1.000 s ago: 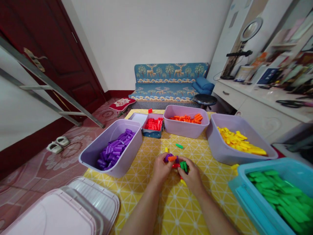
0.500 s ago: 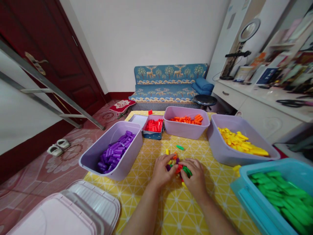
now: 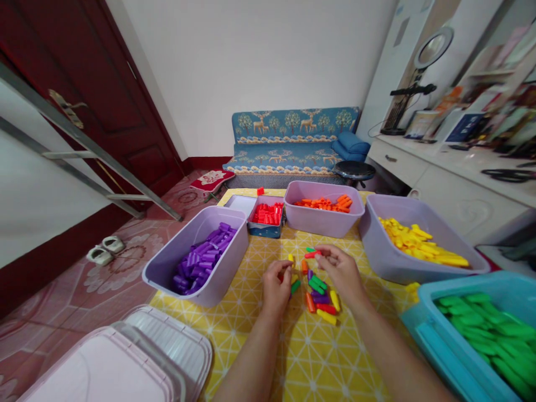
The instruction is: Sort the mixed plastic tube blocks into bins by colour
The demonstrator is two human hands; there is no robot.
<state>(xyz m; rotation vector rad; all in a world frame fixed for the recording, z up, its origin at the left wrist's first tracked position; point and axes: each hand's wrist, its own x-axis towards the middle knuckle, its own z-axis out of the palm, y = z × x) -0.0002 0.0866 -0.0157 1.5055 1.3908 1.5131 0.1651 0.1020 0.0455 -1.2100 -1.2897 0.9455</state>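
Note:
A small loose pile of coloured plastic pieces lies on the yellow patterned tablecloth, among them green pieces (image 3: pixel 318 285), a purple piece (image 3: pixel 320 297), a red piece (image 3: pixel 326 308) and a yellow piece (image 3: pixel 327 316). My right hand (image 3: pixel 341 271), at the pile's far side, pinches a red plastic piece (image 3: pixel 311 254) between thumb and fingertips. On the pile's left, my left hand (image 3: pixel 277 285) is closed with its fingers curled together. What it holds, if anything, is hidden. Close to its fingertips are a yellow piece (image 3: pixel 291 258) and a green piece (image 3: pixel 295 287).
A lilac bin (image 3: pixel 228 273) of purple pieces stands left. Behind are a small box (image 3: pixel 263 230) of red pieces and a bin (image 3: pixel 322 223) of orange ones. Rightward sit a bin (image 3: pixel 389 271) of yellow pieces and a turquoise bin (image 3: pixel 431 296) of green ones. Lids (image 3: pixel 104 363) lie front left.
My hands have moved apart from over the pile, uncovering more pieces. The right hand has gone forward and now has a red piece in its fingertips. The view has shifted slightly.

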